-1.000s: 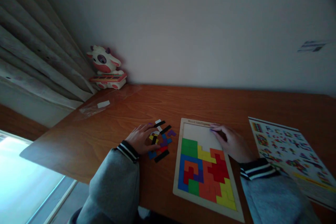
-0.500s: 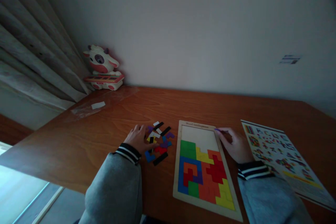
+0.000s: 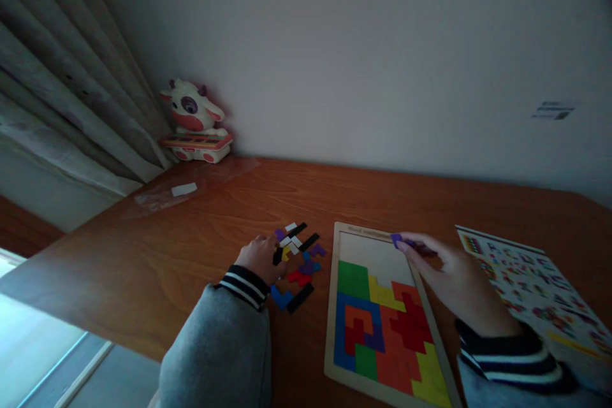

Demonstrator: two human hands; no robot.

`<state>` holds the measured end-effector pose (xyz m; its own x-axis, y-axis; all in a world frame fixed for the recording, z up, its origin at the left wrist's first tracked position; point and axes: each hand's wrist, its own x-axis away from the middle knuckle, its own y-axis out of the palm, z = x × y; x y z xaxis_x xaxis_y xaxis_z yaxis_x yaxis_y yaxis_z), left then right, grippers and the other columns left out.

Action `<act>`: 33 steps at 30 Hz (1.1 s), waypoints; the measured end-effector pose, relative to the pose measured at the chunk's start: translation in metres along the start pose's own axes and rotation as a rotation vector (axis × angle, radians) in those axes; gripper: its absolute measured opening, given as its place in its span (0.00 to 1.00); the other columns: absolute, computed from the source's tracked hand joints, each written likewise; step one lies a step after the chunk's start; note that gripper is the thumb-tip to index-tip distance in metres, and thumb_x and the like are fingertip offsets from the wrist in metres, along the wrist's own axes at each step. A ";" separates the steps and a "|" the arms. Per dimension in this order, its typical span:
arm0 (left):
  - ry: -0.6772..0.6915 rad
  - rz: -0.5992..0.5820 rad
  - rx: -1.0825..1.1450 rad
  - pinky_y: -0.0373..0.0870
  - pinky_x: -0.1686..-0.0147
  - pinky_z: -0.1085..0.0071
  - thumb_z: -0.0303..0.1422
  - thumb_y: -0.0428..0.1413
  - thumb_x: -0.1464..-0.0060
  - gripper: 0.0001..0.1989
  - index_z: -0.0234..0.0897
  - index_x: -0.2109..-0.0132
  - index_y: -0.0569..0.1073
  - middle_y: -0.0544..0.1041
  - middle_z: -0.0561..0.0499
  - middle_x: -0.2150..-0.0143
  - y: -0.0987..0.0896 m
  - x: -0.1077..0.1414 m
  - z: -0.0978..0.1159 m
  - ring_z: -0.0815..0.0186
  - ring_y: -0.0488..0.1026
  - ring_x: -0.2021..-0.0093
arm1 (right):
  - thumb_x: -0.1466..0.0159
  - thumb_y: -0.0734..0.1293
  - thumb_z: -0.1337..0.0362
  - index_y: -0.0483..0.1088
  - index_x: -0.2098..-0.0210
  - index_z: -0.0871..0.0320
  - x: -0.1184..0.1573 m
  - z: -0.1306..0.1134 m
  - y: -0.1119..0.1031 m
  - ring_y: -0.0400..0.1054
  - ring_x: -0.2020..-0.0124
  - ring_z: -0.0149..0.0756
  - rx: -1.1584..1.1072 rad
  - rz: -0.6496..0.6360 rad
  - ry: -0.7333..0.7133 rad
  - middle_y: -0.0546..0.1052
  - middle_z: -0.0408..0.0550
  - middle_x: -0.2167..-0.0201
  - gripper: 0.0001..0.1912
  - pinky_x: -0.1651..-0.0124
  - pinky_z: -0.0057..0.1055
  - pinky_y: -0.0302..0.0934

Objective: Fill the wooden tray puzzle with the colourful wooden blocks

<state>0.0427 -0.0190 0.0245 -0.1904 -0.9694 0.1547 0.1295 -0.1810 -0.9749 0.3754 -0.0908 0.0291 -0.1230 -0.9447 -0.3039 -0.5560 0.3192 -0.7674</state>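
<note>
My right hand (image 3: pixel 444 268) pinches a purple puzzle piece (image 3: pixel 396 240) between thumb and fingers, over the top right corner of the wooden puzzle board (image 3: pixel 331 331). Green, yellow, orange, red, blue and purple pieces fill the lower part of this board, while its upper part shows a bare pale base. Left of the board, my left hand (image 3: pixel 261 259) is at the edge of a pile of loose pieces, its fingers closed on a black puzzle piece (image 3: pixel 278 256). Among the pile are a red piece (image 3: pixel 300 278), a blue piece (image 3: pixel 281 297) and several white and black ones.
A printed pattern sheet (image 3: pixel 549 293) lies to the right, partly behind my right arm. Clear plastic film with a white label (image 3: pixel 184 189) is at the back left. Beyond it a toy cow with a keyboard (image 3: pixel 197 124) stands against the wall, near the curtain (image 3: pixel 62 76).
My right hand has lifted a little, showing more of the purple piece. The fingers of my left hand have drawn together around the black piece. The view has shifted slightly.
</note>
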 end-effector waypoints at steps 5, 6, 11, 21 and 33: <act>0.022 0.026 0.023 0.72 0.61 0.60 0.36 0.55 0.49 0.15 0.37 0.54 0.72 0.76 0.44 0.57 0.003 0.001 0.006 0.53 0.77 0.60 | 0.36 0.61 0.47 0.74 0.55 0.52 0.004 -0.005 0.003 0.76 0.61 0.43 -0.023 -0.036 -0.009 0.81 0.48 0.62 0.20 0.60 0.37 0.69; 0.039 0.044 0.034 0.72 0.61 0.60 0.36 0.55 0.49 0.14 0.37 0.54 0.72 0.76 0.44 0.57 0.003 0.001 0.007 0.53 0.76 0.60 | 0.35 0.61 0.48 0.74 0.55 0.51 0.004 -0.009 0.004 0.76 0.61 0.42 -0.039 -0.062 -0.024 0.81 0.47 0.61 0.19 0.60 0.36 0.69; 0.308 0.217 0.095 0.68 0.48 0.57 0.37 0.56 0.45 0.16 0.36 0.51 0.72 0.75 0.44 0.50 0.007 0.000 0.013 0.54 0.72 0.49 | 0.33 0.61 0.55 0.74 0.56 0.50 0.006 -0.042 0.016 0.76 0.60 0.38 -0.121 -0.191 -0.158 0.81 0.45 0.59 0.13 0.57 0.34 0.69; 0.468 0.128 0.088 0.68 0.44 0.56 0.36 0.55 0.42 0.16 0.37 0.48 0.71 0.76 0.44 0.47 0.015 -0.007 0.008 0.55 0.72 0.46 | 0.37 0.66 0.70 0.72 0.61 0.53 0.038 -0.116 0.085 0.74 0.65 0.38 -0.092 -0.400 -0.133 0.79 0.42 0.65 0.07 0.62 0.35 0.66; 0.458 0.043 0.089 0.72 0.50 0.61 0.23 0.55 0.49 0.17 0.39 0.52 0.73 0.77 0.48 0.51 0.005 -0.003 -0.003 0.57 0.74 0.51 | 0.37 0.68 0.69 0.75 0.57 0.51 0.044 -0.113 0.099 0.68 0.57 0.41 -0.068 -0.417 -0.320 0.74 0.45 0.60 0.10 0.52 0.40 0.63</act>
<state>0.0410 -0.0162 0.0182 -0.5906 -0.8069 0.0082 0.2262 -0.1753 -0.9582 0.2220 -0.1088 0.0036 0.3713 -0.9170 -0.1460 -0.5573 -0.0943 -0.8249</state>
